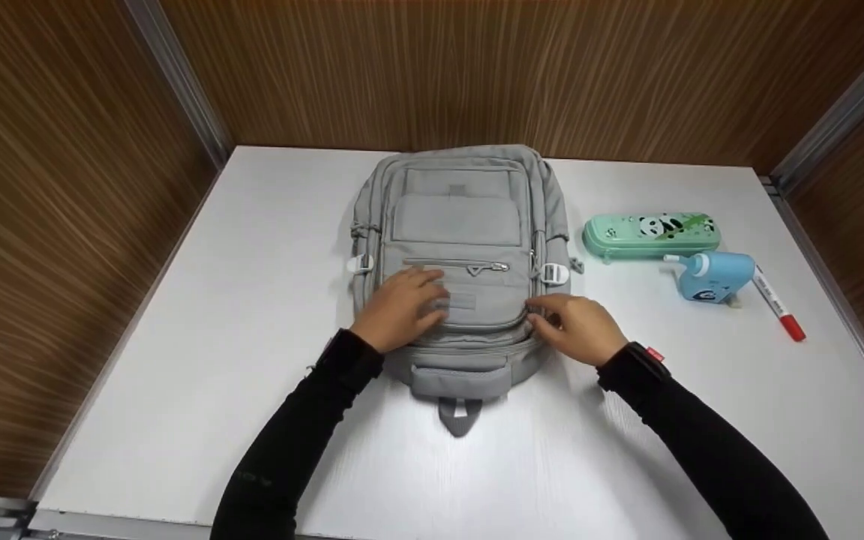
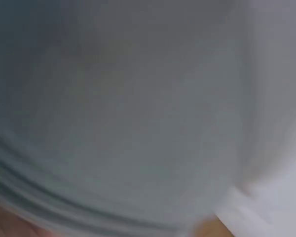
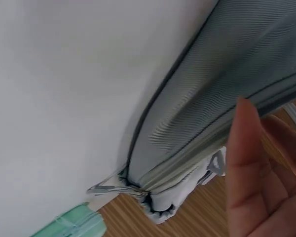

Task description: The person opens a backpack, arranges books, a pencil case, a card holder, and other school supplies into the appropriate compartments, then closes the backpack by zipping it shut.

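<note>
Backpack (image 1: 456,221): front up, middle of table (image 1: 267,270), likely for access.
Panda case (image 1: 651,237): right of it, probably out of my way.
Left hand (image 1: 403,307): loose-fingered on backpack front, likely steadying.
Right hand (image 1: 580,327): pinches backpack's side edge, probably tensioning.

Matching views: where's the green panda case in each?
Head: the green panda case lies right of the grey backpack.
Left wrist: not in it.
Right wrist: the case is at bottom left, cut off by the frame.
Shared landmark: the backpack, in all three, blurred in the left wrist view.
</note>
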Demonstrator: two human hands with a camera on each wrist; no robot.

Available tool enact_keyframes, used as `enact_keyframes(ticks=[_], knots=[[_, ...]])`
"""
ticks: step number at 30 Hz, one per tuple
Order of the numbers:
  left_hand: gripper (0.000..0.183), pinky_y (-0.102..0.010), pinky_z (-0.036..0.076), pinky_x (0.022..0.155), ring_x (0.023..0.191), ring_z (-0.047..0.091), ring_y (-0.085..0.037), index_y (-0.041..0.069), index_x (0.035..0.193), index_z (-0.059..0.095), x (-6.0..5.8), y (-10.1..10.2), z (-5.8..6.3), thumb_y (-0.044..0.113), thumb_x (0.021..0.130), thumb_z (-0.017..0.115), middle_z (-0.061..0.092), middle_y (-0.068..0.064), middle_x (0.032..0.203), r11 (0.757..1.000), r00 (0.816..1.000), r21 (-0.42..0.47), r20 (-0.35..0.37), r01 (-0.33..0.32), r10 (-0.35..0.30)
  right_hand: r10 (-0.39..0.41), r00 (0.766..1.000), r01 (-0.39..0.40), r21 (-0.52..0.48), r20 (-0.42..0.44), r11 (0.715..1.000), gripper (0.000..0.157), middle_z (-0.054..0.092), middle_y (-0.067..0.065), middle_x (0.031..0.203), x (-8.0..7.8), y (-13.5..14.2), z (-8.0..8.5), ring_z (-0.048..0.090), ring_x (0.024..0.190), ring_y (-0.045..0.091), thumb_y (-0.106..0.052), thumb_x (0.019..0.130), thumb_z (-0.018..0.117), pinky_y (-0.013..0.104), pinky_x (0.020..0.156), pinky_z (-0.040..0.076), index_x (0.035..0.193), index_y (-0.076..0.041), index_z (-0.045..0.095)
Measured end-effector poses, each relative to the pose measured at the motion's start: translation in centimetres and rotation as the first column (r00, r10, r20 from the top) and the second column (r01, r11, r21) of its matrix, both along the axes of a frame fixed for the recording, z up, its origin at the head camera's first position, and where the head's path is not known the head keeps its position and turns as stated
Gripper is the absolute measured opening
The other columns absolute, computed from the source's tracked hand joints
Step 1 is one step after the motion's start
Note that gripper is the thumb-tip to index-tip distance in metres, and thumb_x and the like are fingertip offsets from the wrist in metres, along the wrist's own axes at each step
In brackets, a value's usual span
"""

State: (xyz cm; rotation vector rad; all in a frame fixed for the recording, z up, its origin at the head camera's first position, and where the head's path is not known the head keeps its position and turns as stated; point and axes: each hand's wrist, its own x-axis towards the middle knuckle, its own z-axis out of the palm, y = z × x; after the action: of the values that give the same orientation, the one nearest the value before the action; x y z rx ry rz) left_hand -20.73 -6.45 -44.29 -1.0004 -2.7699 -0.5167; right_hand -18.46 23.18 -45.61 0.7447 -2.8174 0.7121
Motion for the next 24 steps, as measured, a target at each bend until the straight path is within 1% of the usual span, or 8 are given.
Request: enact_keyframes(ticks=[3,5,10,14,17,19,21,24], knots=[[0.018,-0.041,0.024,0.102,0.120,0.038,-0.030,0.017,0.084,0.065,1.0,0.7,0.5,0.034,0.078,0.065,0.051,-0.005,0.124,0.991,0.990,0.035,0.048,0.132,-0.133,-0.030,0.999,0.029,-0.057,-0.026,0.998,0.026,0.064,0.002,0.091,-0.4,1.3,0.2,0.057,0.068,0.011,-0.024,0.086,0.056,0.033,0.060,0.044,0.106,-0.010,0.065],[0.016,-0.040,0.024,0.102,0.119,0.039,-0.029,0.018,0.080,0.065,1.3,1.1,0.6,0.034,0.076,0.067,0.052,-0.004,0.123,0.987,0.984,0.011,0.069,0.162,-0.163,-0.068,0.996,0.065,-0.068,-0.056,0.996,0.025,0.064,0.003,0.095,-0.7,2.1,0.5,0.059,0.073,0.015,-0.022,0.086,0.056,0.035,0.061,0.044,0.106,-0.010,0.064],[0.015,-0.036,0.024,0.102,0.118,0.041,-0.025,0.016,0.082,0.067,1.6,1.7,0.1,0.030,0.074,0.069,0.052,-0.005,0.122,0.982,0.983,-0.073,0.076,0.173,-0.167,-0.191,0.975,0.189,-0.027,-0.115,0.982,0.028,0.061,0.010,0.106,-1.8,5.3,1.8,0.058,0.090,0.028,-0.022,0.086,0.055,0.044,0.070,0.045,0.110,-0.009,0.062],[0.017,-0.038,0.024,0.102,0.118,0.040,-0.027,0.015,0.082,0.067,1.9,2.0,-0.4,0.030,0.072,0.071,0.051,-0.006,0.123,0.982,0.987,-0.112,0.062,0.153,-0.147,-0.298,0.938,0.303,0.002,-0.179,0.953,0.030,0.057,0.018,0.111,-3.1,8.8,2.9,0.048,0.103,0.037,-0.018,0.084,0.058,0.050,0.082,0.039,0.110,-0.005,0.061],[0.019,-0.041,0.026,0.101,0.118,0.039,-0.032,0.016,0.082,0.067,2.2,2.2,-0.5,0.031,0.072,0.071,0.049,-0.006,0.124,0.981,0.991,-0.145,0.049,0.132,-0.126,-0.364,0.904,0.379,0.026,-0.223,0.925,0.031,0.053,0.023,0.113,-3.8,11.5,3.5,0.042,0.107,0.043,-0.015,0.081,0.060,0.055,0.085,0.033,0.110,-0.003,0.060],[0.019,-0.043,0.028,0.099,0.118,0.039,-0.033,0.016,0.082,0.067,2.2,2.2,-0.6,0.032,0.072,0.071,0.048,-0.005,0.124,0.979,0.993,-0.164,0.045,0.119,-0.113,-0.415,0.886,0.434,0.055,-0.208,0.899,0.035,0.049,0.027,0.115,-4.1,13.1,3.9,0.039,0.108,0.046,-0.015,0.080,0.060,0.058,0.085,0.030,0.112,-0.002,0.058],[0.018,-0.044,0.029,0.098,0.118,0.038,-0.033,0.016,0.082,0.067,2.3,2.3,-0.7,0.030,0.072,0.071,0.048,-0.005,0.124,0.979,0.994,-0.171,0.041,0.111,-0.105,-0.478,0.863,0.496,0.098,-0.161,0.863,0.039,0.045,0.030,0.118,-4.2,14.6,4.1,0.035,0.110,0.049,-0.018,0.081,0.059,0.062,0.084,0.026,0.116,-0.002,0.055],[0.016,-0.043,0.031,0.097,0.117,0.040,-0.032,0.015,0.080,0.066,2.3,2.3,-0.9,0.028,0.072,0.071,0.048,-0.005,0.122,0.980,0.994,-0.164,0.027,0.112,-0.109,-0.570,0.820,0.569,0.162,-0.043,0.806,0.045,0.038,0.035,0.120,-4.1,16.4,4.0,0.030,0.111,0.053,-0.025,0.084,0.055,0.065,0.083,0.023,0.122,-0.001,0.049]])
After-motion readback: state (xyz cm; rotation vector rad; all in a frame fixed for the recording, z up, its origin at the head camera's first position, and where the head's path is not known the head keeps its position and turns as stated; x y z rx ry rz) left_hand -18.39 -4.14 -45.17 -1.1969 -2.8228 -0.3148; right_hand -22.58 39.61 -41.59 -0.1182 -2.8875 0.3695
